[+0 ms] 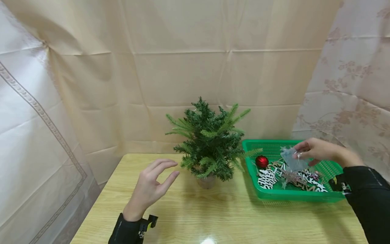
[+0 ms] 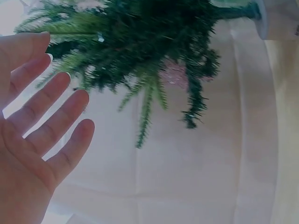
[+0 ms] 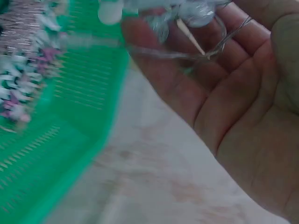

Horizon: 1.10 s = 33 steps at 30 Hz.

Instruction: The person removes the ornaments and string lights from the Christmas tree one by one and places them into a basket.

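In the head view my right hand [image 1: 317, 151] holds a translucent, pale bluish-white bundle [image 1: 294, 159] over the green basket [image 1: 300, 194]. Seen from the right wrist, thin silvery wire [image 3: 161, 54] with clear, bead-like pieces [image 3: 198, 13] runs across the curled fingers. My left hand [image 1: 152, 183] is raised to the left of a small artificial Christmas tree [image 1: 210, 142], fingers loosely bent, thumb apart and nothing between them. From the left wrist, its spread fingers [image 2: 58, 123] appear close to the green branches [image 2: 145, 46].
In the basket lie a red ball ornament [image 1: 262, 161], a glittery star [image 1: 293, 177], white lettered cutouts [image 1: 267, 179] and other small decorations. The tree stands on a light wooden table [image 1: 182, 217]. Beige cloth [image 1: 182, 74] hangs behind, with patterned cloth [image 1: 356, 78] at the right.
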Available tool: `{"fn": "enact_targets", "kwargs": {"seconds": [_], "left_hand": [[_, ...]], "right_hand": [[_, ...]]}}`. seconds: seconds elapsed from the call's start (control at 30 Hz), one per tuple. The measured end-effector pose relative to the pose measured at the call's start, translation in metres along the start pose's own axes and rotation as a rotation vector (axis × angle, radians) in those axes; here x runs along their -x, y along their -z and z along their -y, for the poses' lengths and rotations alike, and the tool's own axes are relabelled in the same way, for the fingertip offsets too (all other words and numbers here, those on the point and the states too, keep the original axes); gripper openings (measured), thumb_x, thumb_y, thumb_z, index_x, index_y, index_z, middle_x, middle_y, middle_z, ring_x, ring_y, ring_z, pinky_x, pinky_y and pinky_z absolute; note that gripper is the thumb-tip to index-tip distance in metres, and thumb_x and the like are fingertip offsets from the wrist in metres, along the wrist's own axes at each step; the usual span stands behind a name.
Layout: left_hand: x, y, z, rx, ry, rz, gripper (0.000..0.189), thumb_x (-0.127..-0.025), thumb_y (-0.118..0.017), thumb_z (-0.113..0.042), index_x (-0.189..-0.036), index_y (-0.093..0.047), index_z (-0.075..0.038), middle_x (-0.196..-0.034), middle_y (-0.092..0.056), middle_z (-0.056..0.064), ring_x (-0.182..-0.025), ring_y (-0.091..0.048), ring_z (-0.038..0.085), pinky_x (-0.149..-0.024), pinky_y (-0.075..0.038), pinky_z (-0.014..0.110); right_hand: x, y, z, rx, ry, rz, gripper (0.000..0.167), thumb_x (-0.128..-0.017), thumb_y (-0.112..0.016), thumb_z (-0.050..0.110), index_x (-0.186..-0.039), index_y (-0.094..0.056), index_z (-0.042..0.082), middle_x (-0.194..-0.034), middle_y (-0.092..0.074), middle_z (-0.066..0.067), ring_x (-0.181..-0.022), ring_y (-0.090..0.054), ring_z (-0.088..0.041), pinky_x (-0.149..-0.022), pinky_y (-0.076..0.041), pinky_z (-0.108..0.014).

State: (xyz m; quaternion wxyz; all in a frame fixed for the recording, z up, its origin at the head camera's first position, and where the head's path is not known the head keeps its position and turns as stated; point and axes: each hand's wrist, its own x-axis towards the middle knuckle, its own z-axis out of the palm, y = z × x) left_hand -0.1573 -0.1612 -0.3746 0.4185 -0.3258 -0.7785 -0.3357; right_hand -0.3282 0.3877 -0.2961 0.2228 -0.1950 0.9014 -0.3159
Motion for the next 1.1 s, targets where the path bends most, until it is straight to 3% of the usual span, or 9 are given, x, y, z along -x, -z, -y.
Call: {"fn": "enact_targets", "kwargs": {"seconds": [0.2, 0.5, 0.67, 0.9, 1.0, 1.1], "left_hand": [[0.006, -0.005, 0.009, -0.02, 0.032, 0.042, 0.027, -0.089, -0.078, -0.008, -0.115, -0.073, -0.009, -0.111, -0.071, 0.004, -0.101, -0.069, 0.021, -0.092, -0.053, 0.023], [0.007, -0.009, 0.01, 0.014, 0.006, 0.043, 0.024, -0.09, -0.076, -0.009, -0.114, -0.073, -0.006, -0.111, -0.071, 0.005, -0.1, -0.069, 0.022, -0.093, -0.053, 0.023], [0.006, -0.011, 0.007, 0.055, -0.02, 0.031, 0.027, -0.092, -0.075, -0.012, -0.118, -0.071, -0.004, -0.114, -0.071, 0.009, -0.103, -0.069, 0.025, -0.095, -0.053, 0.025], [0.003, -0.014, 0.001, 0.101, -0.043, 0.046, 0.039, -0.095, -0.073, -0.013, -0.131, -0.065, -0.002, -0.123, -0.069, 0.014, -0.111, -0.067, 0.029, -0.1, -0.051, 0.027], [0.003, -0.014, 0.002, 0.103, -0.039, 0.05, 0.04, -0.094, -0.073, -0.011, -0.131, -0.064, -0.002, -0.123, -0.069, 0.015, -0.111, -0.067, 0.03, -0.1, -0.051, 0.028], [0.002, -0.015, 0.003, 0.107, -0.052, 0.042, 0.039, -0.094, -0.073, -0.011, -0.13, -0.065, -0.001, -0.123, -0.069, 0.016, -0.11, -0.067, 0.03, -0.1, -0.051, 0.03]], "right_hand": [[-0.009, -0.03, -0.032, 0.028, -0.042, 0.036, 0.044, -0.098, -0.066, 0.008, -0.131, -0.052, -0.019, -0.12, -0.065, -0.026, -0.102, -0.067, -0.034, -0.071, -0.061, -0.045], [-0.012, -0.055, -0.043, 0.002, -0.115, 0.109, 0.03, -0.095, -0.062, -0.003, -0.123, -0.057, -0.014, -0.121, -0.059, -0.028, -0.112, -0.058, -0.048, -0.07, -0.061, -0.052], [-0.013, -0.063, -0.043, 0.002, -0.135, 0.128, 0.028, -0.095, -0.064, -0.003, -0.121, -0.061, -0.01, -0.12, -0.062, -0.025, -0.11, -0.061, -0.046, -0.07, -0.061, -0.053], [-0.015, -0.066, -0.039, 0.003, -0.157, 0.143, 0.032, -0.093, -0.065, -0.003, -0.124, -0.063, -0.006, -0.11, -0.067, -0.014, -0.097, -0.064, -0.033, -0.072, -0.06, -0.051], [-0.015, -0.069, -0.038, -0.001, -0.153, 0.146, 0.035, -0.089, -0.066, -0.005, -0.124, -0.064, -0.003, -0.106, -0.067, -0.011, -0.084, -0.06, -0.025, -0.066, -0.057, -0.043], [-0.014, -0.071, -0.036, -0.001, -0.156, 0.142, 0.045, -0.086, -0.065, -0.008, -0.13, -0.06, -0.004, -0.112, -0.066, -0.016, -0.073, -0.053, -0.022, -0.058, -0.049, -0.033]]}}
